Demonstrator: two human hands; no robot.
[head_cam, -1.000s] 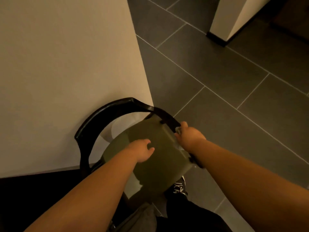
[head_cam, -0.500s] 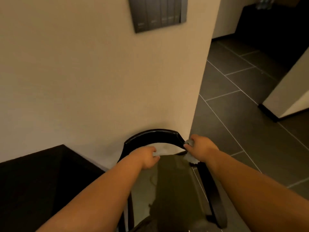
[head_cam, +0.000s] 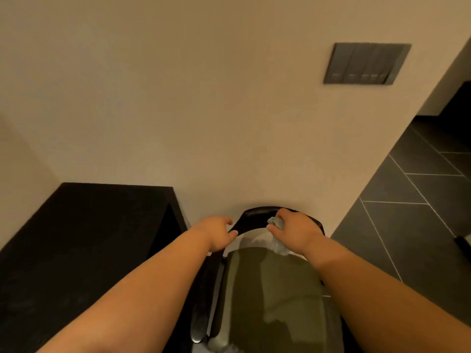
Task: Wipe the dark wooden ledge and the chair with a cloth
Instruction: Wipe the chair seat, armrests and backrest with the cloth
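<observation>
Two hands: both reach forward onto the chair (head_cam: 275,289), which stands against the wall (head_cam: 178,98).
Dark wooden ledge (head_cam: 84,225): far left, butted into the wall, just beside the chair; its right end stands close to the left forearm.
Left hand (head_cam: 218,233): fingers and thumb curl onto the left end of the black back rail (head_cam: 254,217), gripping it.
Seat (head_cam: 277,307): olive green, below the rail, between the two forearms; its front edge runs out of view.
Cloth (head_cam: 276,222): pale grey and bunched, lying on the right part of the rail, with a tail hanging down toward the seat.
Right hand (head_cam: 297,231): fingers clamped on the cloth, pressing it onto the rail and hiding the rail's right end.
Switch plate (head_cam: 365,63): grey, high on the wall, up and to the right of the chair.
Floor (head_cam: 407,212): dark grey tiles with pale joints, on the right past the wall corner.
</observation>
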